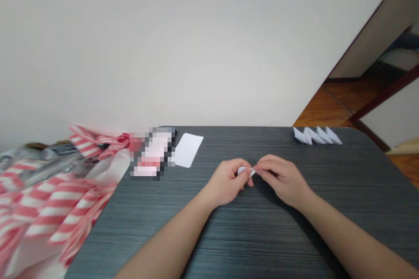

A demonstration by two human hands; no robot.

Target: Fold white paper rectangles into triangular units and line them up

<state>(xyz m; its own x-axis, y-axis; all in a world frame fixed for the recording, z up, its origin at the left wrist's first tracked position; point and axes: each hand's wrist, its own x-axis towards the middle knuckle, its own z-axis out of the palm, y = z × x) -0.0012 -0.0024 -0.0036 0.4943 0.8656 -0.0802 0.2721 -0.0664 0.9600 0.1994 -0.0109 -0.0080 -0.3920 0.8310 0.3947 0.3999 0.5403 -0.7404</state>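
The left hand (224, 183) and right hand (281, 181) pinch a small folded paper triangle (245, 171) between narrowly closed fingertips, at twelve o'clock. It seems light, thin and soft at the creases, best held by its edges. Dark wood-grain table (330, 213) spreads around the hands; folded paper pieces (317, 135) line its far edge at one o'clock.

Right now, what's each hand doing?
Left hand: closed, pinching a small folded paper.
Right hand: closed, pinching the same paper's other side.
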